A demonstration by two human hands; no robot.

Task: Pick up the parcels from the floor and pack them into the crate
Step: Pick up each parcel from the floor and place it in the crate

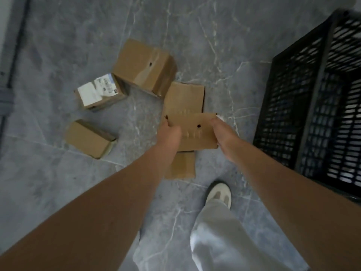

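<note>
Both my hands grip one brown cardboard parcel by its sides, my left hand on its left edge and my right hand on its right edge. It is held over another flat brown parcel lying on the grey floor. A big brown parcel lies further off. Left of it sits a small parcel with a white label, and a small plain parcel lies nearer to me. The black plastic crate stands to the right.
The floor is grey marble-look tile. My right foot in a white shoe stands just below the held parcel, with a pale trouser leg under it. A dark strip runs along the far left wall.
</note>
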